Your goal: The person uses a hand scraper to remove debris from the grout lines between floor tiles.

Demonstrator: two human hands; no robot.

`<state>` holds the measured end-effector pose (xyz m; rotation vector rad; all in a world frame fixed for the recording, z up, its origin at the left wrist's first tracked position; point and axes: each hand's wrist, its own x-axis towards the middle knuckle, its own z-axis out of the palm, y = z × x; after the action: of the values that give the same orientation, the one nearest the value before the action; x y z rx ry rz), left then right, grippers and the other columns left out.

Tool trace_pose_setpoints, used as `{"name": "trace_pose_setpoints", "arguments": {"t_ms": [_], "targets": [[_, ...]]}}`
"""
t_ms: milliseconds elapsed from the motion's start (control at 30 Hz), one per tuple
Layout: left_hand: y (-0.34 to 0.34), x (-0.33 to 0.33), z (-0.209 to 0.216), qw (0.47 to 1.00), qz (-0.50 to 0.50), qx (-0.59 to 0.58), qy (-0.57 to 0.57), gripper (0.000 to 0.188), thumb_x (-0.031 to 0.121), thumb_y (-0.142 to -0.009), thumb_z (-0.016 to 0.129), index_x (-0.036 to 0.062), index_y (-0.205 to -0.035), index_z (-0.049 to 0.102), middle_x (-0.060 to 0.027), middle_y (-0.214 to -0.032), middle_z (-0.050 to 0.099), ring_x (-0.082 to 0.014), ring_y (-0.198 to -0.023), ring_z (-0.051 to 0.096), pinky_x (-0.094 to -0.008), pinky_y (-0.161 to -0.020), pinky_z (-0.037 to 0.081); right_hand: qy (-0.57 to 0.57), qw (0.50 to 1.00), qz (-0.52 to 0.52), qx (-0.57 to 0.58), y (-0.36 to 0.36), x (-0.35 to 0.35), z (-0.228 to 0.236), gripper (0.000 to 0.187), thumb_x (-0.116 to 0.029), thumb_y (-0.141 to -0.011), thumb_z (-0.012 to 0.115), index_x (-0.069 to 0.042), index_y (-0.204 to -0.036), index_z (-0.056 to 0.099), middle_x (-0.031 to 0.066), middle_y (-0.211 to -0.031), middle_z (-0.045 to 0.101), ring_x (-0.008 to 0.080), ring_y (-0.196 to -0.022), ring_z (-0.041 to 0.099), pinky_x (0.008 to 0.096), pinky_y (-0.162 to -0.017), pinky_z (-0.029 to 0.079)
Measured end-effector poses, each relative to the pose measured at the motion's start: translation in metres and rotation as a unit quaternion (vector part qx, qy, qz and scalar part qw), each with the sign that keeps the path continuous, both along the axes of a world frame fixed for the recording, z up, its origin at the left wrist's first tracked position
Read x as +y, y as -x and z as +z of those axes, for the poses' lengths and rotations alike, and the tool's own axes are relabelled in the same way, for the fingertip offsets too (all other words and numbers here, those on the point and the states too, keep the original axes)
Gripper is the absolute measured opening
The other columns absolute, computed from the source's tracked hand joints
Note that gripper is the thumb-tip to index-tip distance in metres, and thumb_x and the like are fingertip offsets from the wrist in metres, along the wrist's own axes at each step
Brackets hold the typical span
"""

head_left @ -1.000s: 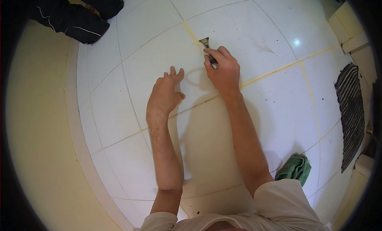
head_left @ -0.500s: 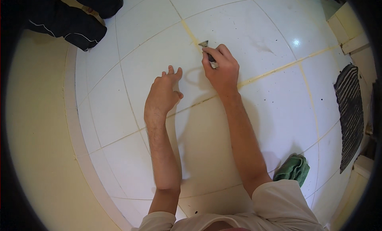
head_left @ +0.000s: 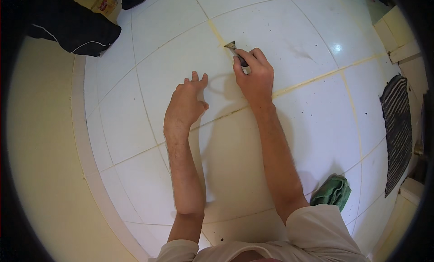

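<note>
My right hand point(head_left: 255, 74) is closed round the dark handle of a small putty knife point(head_left: 231, 45). The knife's triangular blade points up and left, at a yellowish grout line point(head_left: 216, 33) between white floor tiles point(head_left: 174, 61). Whether the blade's edge presses on the tile I cannot tell. My left hand point(head_left: 185, 101), to the left of the right one, has its fingers spread and holds nothing. It is over the tiles, and its shadow lies beside it.
A crumpled green cloth point(head_left: 332, 191) lies by my right elbow. At the right edge is a black-and-grey striped mat point(head_left: 395, 131). Another person's dark-clothed leg point(head_left: 77, 29) is at the upper left, near a yellow package point(head_left: 105, 5). A cream wall point(head_left: 43, 126) runs along the left.
My right hand has shifted slightly up and right with the putty knife, and the blade has tilted. The dark-clothed legs at the upper left have moved, exposing the yellow package.
</note>
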<state>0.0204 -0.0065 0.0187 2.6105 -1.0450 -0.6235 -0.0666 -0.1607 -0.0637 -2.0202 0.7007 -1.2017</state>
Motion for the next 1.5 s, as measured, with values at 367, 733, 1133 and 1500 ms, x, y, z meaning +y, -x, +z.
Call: {"name": "trace_pose_setpoints", "arguments": {"t_ms": [367, 733, 1133, 1500], "targets": [[0.0010, -0.0009, -0.0022, 1.000, -0.007, -0.025, -0.010, 0.084, -0.004, -0.065, 0.081, 0.0171, -0.143, 0.059, -0.0172, -0.152, 0.048, -0.0366, -0.142, 0.045, -0.0432, -0.114, 0.045, 0.004, 1.000, 0.005, -0.010, 0.0017, 0.0002, 0.0011, 0.026, 0.002, -0.080, 0.075, -0.005, -0.104, 0.074, 0.0068, -0.088, 0.059, 0.0221, -0.073, 0.067, 0.0360, -0.063, 0.055], [0.0013, -0.0002, -0.0005, 1.000, -0.002, -0.021, -0.010, 0.085, -0.005, -0.065, 0.081, 0.0179, -0.143, 0.058, -0.0166, -0.152, 0.047, -0.0360, -0.144, 0.043, -0.0435, -0.114, 0.045, -0.002, 1.000, 0.030, -0.006, 0.0001, 0.0023, 0.0010, 0.029, 0.001, -0.080, 0.076, -0.008, -0.107, 0.074, 0.0056, -0.089, 0.060, 0.0215, -0.074, 0.067, 0.0360, -0.064, 0.055], [0.0015, 0.0010, -0.0015, 1.000, 0.005, -0.012, -0.011, 0.084, -0.005, -0.066, 0.080, 0.0183, -0.144, 0.058, -0.0158, -0.152, 0.048, -0.0370, -0.143, 0.044, -0.0435, -0.113, 0.046, -0.016, 0.999, 0.031, 0.034, 0.0018, 0.0037, 0.0002, 0.022, -0.004, -0.081, 0.076, -0.010, -0.102, 0.074, 0.0044, -0.088, 0.060, 0.0234, -0.072, 0.066, 0.0368, -0.062, 0.054], [0.0014, 0.0001, 0.0001, 0.999, -0.008, -0.028, -0.021, 0.085, -0.004, -0.066, 0.080, 0.0179, -0.144, 0.057, -0.0154, -0.153, 0.047, -0.0371, -0.143, 0.044, -0.0447, -0.114, 0.045, -0.012, 0.999, 0.027, 0.026, 0.0008, 0.0030, 0.0021, 0.020, -0.005, -0.083, 0.076, -0.012, -0.102, 0.075, 0.0042, -0.087, 0.061, 0.0225, -0.071, 0.066, 0.0364, -0.062, 0.054]]}}
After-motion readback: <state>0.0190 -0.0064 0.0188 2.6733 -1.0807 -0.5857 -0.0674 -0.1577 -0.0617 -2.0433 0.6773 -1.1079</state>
